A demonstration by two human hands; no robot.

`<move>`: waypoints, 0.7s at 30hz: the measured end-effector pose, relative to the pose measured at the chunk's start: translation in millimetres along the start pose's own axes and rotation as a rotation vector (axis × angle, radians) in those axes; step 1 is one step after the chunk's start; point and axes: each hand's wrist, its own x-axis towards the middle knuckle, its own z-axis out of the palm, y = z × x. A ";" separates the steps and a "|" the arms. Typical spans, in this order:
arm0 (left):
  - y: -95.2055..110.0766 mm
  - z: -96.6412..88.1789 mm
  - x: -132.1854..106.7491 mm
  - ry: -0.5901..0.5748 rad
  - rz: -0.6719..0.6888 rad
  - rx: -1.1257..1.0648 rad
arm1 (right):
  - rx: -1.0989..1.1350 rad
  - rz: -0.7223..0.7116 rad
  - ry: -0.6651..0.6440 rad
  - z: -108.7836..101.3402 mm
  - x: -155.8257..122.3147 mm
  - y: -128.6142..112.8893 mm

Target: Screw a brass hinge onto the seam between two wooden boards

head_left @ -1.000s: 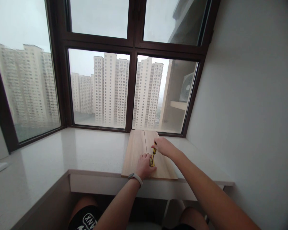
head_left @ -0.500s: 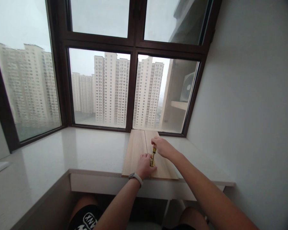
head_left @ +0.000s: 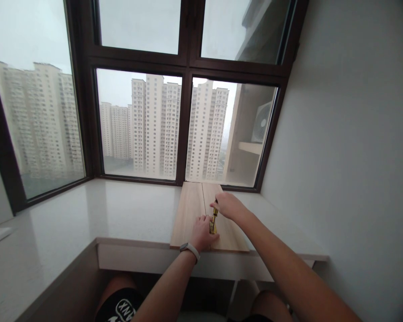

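Observation:
Two pale wooden boards [head_left: 190, 210] lie side by side with a narrow seam between them. Over the seam, near the front end, sits a small brass-coloured piece [head_left: 214, 230] that looks like a hinge. My left hand [head_left: 201, 231] presses on the boards, thumb and fingers around that piece and partly hiding it. In my right hand [head_left: 227, 205] is a screwdriver [head_left: 215, 212] with a yellow and black handle, fingers closed round its top. Its shaft points down at the brass piece; the tip is too small to make out.
The boards rest on a white window ledge [head_left: 134, 214], reaching its front edge. Behind them stands a dark-framed window [head_left: 184, 134]. A pale wall [head_left: 342, 134] bounds the right side. My knees are beneath the ledge.
My right hand has turned slightly at the screwdriver's handle, its fingers shifting a little down and left. The left hand and the boards stay in place.

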 end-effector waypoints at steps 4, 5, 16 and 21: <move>-0.4 0.6 -0.1 0.008 -0.003 -0.008 | -0.011 0.028 -0.019 0.0 0.7 0.5; -0.2 0.5 -0.1 0.010 -0.006 -0.010 | 0.001 0.016 -0.016 0.6 1.1 1.0; 2.4 -2.6 -0.5 -0.011 -0.020 0.016 | 0.089 -0.188 -0.022 1.9 1.9 1.9; -0.1 -0.7 -0.2 -0.013 -0.009 0.013 | 0.021 -0.031 -0.056 2.1 3.6 1.6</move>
